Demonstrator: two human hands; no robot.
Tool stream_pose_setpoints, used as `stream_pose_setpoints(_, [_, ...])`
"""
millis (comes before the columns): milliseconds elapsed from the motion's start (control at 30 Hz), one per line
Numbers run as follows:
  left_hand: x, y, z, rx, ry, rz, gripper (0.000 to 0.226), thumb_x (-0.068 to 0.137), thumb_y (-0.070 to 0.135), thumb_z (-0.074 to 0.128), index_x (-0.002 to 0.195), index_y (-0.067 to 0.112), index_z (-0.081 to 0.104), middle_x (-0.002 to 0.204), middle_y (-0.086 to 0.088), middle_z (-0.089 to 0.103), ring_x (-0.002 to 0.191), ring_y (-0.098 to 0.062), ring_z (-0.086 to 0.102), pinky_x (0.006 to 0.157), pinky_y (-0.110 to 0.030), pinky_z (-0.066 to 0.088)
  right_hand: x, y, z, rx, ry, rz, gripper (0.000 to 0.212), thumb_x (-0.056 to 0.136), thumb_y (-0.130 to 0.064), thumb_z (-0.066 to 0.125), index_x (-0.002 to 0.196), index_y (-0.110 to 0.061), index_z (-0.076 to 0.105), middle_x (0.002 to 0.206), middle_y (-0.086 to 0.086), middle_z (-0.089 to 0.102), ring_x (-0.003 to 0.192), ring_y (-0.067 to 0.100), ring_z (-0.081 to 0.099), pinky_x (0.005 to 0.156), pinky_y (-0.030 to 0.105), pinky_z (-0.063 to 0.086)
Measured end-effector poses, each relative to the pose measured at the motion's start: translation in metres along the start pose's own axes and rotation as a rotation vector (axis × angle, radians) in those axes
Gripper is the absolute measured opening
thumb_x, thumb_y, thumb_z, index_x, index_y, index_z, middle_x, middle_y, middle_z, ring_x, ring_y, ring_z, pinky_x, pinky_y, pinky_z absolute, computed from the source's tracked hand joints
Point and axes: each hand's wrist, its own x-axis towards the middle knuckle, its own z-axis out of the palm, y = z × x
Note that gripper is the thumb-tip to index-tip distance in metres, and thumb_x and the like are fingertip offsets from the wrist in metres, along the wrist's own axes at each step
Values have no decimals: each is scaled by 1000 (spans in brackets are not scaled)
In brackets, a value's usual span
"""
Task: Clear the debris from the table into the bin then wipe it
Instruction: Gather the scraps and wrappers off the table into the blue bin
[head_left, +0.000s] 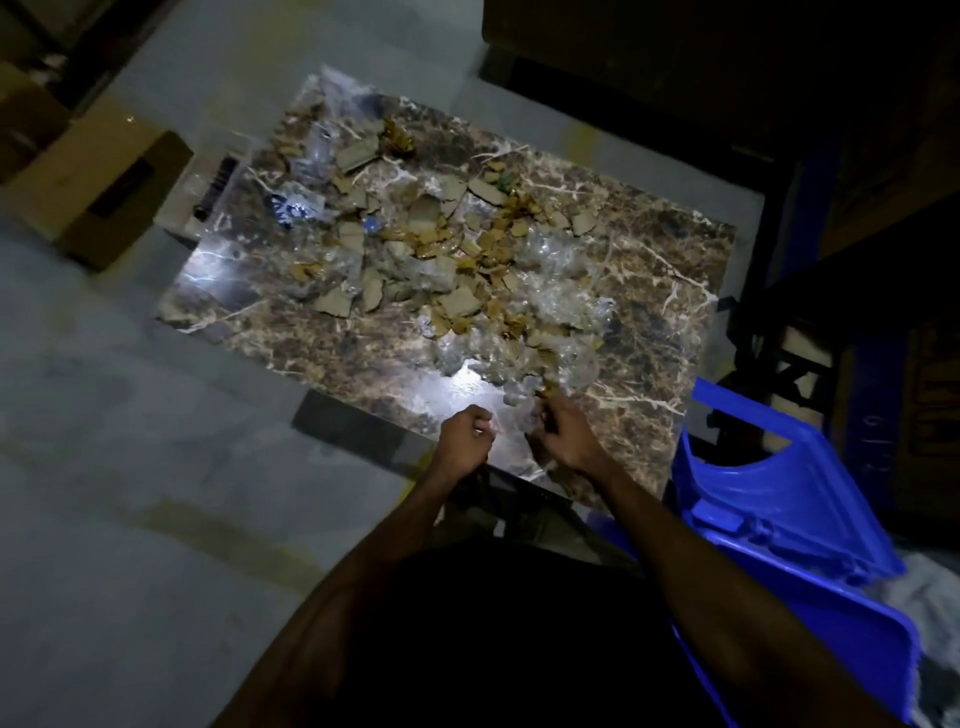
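Fingers (480, 423) of the left hand (464, 441) are curled and seem to pinch clear plastic film (511, 423), though blur makes this unsure. Right hand (563, 436) fingers grasp the same film at the near edge of the marble desk (649, 291). Cardboard scraps (431, 249) and crumpled plastic lie across the desk. A blue bin (795, 525) stands just beside it, at the right.
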Motion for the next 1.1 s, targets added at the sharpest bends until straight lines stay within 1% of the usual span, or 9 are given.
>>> stream_pose_setpoints(167, [11, -9, -36, 50, 106, -11, 16, 91, 8, 58, 101, 11, 70, 81, -6, 70, 62, -18, 64, 58, -9, 47, 48, -28, -25, -30, 64, -64, 62, 82, -38, 68, 131, 0, 61, 125, 24, 61, 114, 30, 55, 94, 35, 42])
stream_pose_setpoints(267, [11, -11, -59, 8, 129, -58, 8, 94, 12, 61, 100, 15, 65, 78, -3, 67, 57, -23, 69, 66, -29, 60, 50, -33, -15, -2, 191, 33, 60, 88, -37, 53, 133, 2, 56, 130, 23, 57, 120, 39, 54, 101, 43, 43])
stream_pose_setpoints(367, [7, -20, -78, 37, 181, -94, 8, 93, 11, 64, 101, 13, 64, 86, -5, 69, 68, -22, 70, 70, -30, 57, 19, -49, 15, 27, 321, 267, 37, 89, -21, 59, 118, 2, 57, 114, 23, 60, 106, 38, 59, 88, 39, 41])
stream_pose_setpoints(467, [6, -26, -100, 71, 223, -139, 16, 91, 11, 65, 107, 6, 69, 89, -9, 72, 81, -25, 70, 72, -27, 51, -10, -67, 50, 103, 182, 185, 15, 82, -20, 69, 91, -21, 57, 88, 2, 60, 86, 28, 62, 71, 36, 42])
stream_pose_setpoints(533, [10, -28, -113, 94, 253, -177, 16, 90, 10, 63, 105, 8, 70, 83, -3, 68, 82, -25, 67, 71, -26, 46, -4, -73, 63, 57, -11, -57, 21, 81, -24, 71, 97, -24, 58, 95, -3, 57, 89, 19, 58, 77, 37, 48])
stream_pose_setpoints(633, [19, -37, -127, 68, 243, -191, 10, 86, 11, 62, 94, 14, 68, 73, -1, 68, 76, -27, 70, 74, -34, 58, 39, -89, 66, 11, -151, -265, 37, 83, -31, 69, 117, -21, 60, 108, -2, 54, 102, 17, 53, 86, 38, 46])
stream_pose_setpoints(867, [40, -17, -179, 45, 178, -112, 8, 92, 7, 61, 96, 12, 65, 74, -4, 67, 56, -10, 60, 53, -17, 47, 125, -116, 57, 126, -5, -93, 63, 88, -23, 76, 144, -5, 53, 139, 15, 52, 126, 26, 54, 107, 41, 45])
stream_pose_setpoints(1033, [86, -61, -221, 10, 16, -44, 18, 78, 40, 56, 92, 30, 63, 75, -2, 66, 66, -33, 70, 65, -45, 59, 118, -146, 81, 119, 286, 58, 16, 88, -24, 65, 103, -18, 61, 102, 6, 58, 93, 24, 59, 79, 34, 46])
stream_pose_setpoints(1100, [89, -61, -245, 20, -42, -27, 22, 77, 42, 59, 96, 33, 66, 81, -5, 68, 75, -35, 72, 70, -46, 59, 102, -176, 104, 105, 235, 18, 11, 86, -25, 66, 93, -23, 58, 90, 3, 59, 82, 22, 58, 71, 35, 41])
